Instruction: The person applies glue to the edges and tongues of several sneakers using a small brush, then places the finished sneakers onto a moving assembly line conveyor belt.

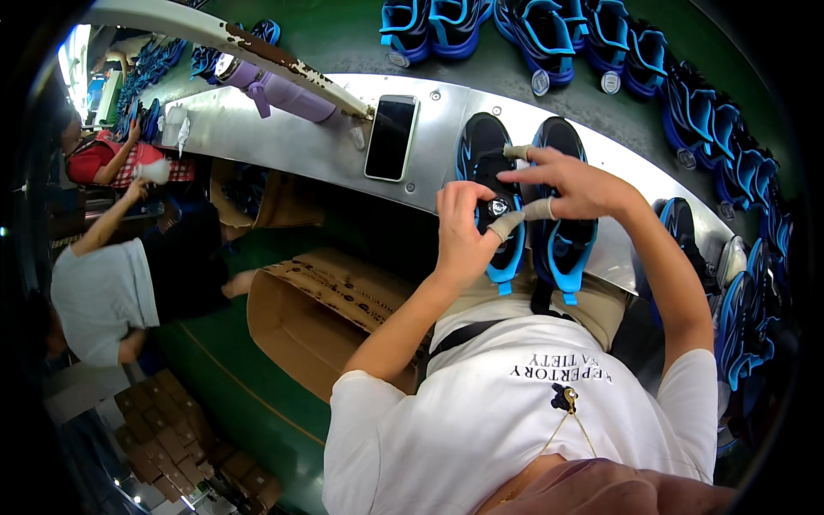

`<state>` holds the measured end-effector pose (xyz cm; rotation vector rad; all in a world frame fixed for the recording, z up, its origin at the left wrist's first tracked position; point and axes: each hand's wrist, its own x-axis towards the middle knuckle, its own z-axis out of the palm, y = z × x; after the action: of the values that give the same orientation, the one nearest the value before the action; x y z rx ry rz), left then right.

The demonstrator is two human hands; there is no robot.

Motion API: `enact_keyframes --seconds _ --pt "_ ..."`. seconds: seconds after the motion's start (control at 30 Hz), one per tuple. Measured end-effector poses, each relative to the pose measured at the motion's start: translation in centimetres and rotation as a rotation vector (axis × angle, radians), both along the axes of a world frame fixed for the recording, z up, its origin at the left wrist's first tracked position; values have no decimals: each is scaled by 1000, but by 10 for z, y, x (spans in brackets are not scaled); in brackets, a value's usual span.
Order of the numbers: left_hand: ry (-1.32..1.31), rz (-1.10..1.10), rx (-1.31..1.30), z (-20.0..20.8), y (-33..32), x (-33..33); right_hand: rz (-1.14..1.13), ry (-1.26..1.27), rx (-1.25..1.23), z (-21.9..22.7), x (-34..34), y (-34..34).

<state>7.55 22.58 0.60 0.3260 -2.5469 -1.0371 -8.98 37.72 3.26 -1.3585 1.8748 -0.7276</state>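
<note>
On the metal ledge (pixel 324 144), a left shoe (pixel 482 140) and a right shoe (pixel 560 136) are set side by side, near a phone (pixel 392 137). The left shoe's badge (pixel 498 207) is framed by the left hand's (pixel 463 233) thumb and forefinger; whether it is pinched cannot be told. The right hand (pixel 585 185) is held over the shoes, thumb and fingers spread.

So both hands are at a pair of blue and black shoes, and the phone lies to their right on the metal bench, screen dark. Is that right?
Not quite: the head view shows the phone to the left of the shoes. The rest holds: both hands are there, and the dark-screened phone lies on the metal bench.
</note>
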Motion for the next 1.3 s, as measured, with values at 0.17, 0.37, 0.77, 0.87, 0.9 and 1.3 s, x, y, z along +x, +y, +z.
enact_keyframes --seconds 0.17,0.37,0.77,0.87,0.9,1.3 --pt "33 -502 249 -12 -36 -12 -79 -27 -17 2 12 8" --pt "44 -159 258 2 -13 17 -204 42 -161 2 19 4" --pt "-214 62 1530 2 36 56 -383 325 -403 -9 80 -14" --pt "-133 -468 12 14 33 59 -189 125 -181 -2 44 -8" --pt "-166 -439 50 29 44 57 -214 181 -154 14 24 -8" --pt "-397 -604 -14 17 58 11 -345 1145 355 -40 -192 -34"
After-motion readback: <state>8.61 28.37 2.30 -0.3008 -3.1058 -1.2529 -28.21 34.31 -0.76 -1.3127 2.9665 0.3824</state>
